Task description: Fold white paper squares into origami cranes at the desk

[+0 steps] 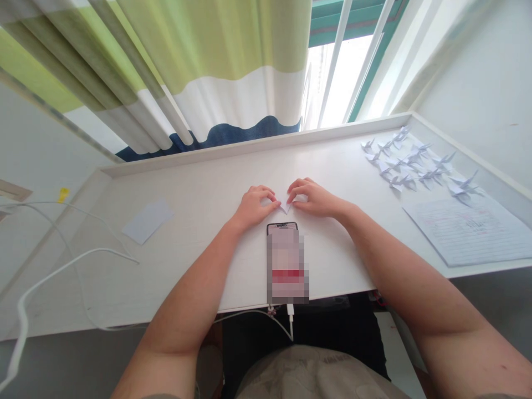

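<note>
Between my two hands is a small piece of folded white paper, its pointed end toward me. My left hand pinches its left side with thumb and fingers. On the other side, my right hand grips the paper with curled fingers. The fingers hide much of the paper, so its full shape cannot be made out. Just below the hands a phone lies flat on the white desk, its screen blurred.
Several folded paper cranes stand at the back right. In front of them lies a stack of written sheets. Blank white paper lies at the left. A white cable loops over the left side, and a charging plug hangs from the phone.
</note>
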{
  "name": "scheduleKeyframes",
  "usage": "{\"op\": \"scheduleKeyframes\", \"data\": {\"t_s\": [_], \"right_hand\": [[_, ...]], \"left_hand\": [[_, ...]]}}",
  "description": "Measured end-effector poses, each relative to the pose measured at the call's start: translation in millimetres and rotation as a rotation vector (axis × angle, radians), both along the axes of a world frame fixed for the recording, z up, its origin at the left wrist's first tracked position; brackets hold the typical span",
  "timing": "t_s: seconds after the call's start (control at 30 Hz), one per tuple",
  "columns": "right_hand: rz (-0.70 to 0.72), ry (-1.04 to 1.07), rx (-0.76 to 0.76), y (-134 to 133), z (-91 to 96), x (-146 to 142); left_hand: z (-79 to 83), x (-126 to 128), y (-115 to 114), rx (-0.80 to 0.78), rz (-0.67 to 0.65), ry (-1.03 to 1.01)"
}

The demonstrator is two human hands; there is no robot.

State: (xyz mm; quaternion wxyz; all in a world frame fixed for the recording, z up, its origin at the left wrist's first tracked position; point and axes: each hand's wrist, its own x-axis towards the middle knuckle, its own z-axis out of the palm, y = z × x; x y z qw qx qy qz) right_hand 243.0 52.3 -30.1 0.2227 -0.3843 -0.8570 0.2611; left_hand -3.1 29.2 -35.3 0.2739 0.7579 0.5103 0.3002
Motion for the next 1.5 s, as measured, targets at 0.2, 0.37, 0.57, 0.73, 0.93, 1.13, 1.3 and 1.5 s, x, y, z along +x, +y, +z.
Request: {"op": "scheduleKeyframes", "data": {"t_s": [0.2, 0.37, 0.57, 0.73, 0.93, 1.13, 1.3, 1.5], "right_hand": [[-0.046, 0.016, -0.012, 2, -2.9, -2], [0.017, 0.003, 0.024, 1, -5.7, -4], [0.020, -0.014, 0.017, 1, -6.1, -6], [0.031, 0.067, -0.001, 5, -9.1, -2], [0.086, 0.115, -0.058, 7, -7.5, 4], [0.107, 0.122, -0.103, 6, -3.5, 7], [0.046, 0.133, -0.076, 6, -7.1, -1], [-0.023, 0.100, -0.052, 5, -9.5, -8]], "left_hand": [[-0.7, -1, 0, 0.013, -0.023, 0.044], [4.2, -2, -3, -0.009, -0.048, 0.114], [11.7, -5, -6, -0.035, -0.125, 0.182], [9.4, -10, -3, -0.039, -0.191, 0.190], [9.4, -11, -3, -0.033, -0.216, 0.227], [12.1, -7, -6, -0.025, -0.199, 0.250], [8.8, -2, -6, -0.013, -0.127, 0.215], [4.0, 3, -4, -0.015, -0.022, 0.182]]}}
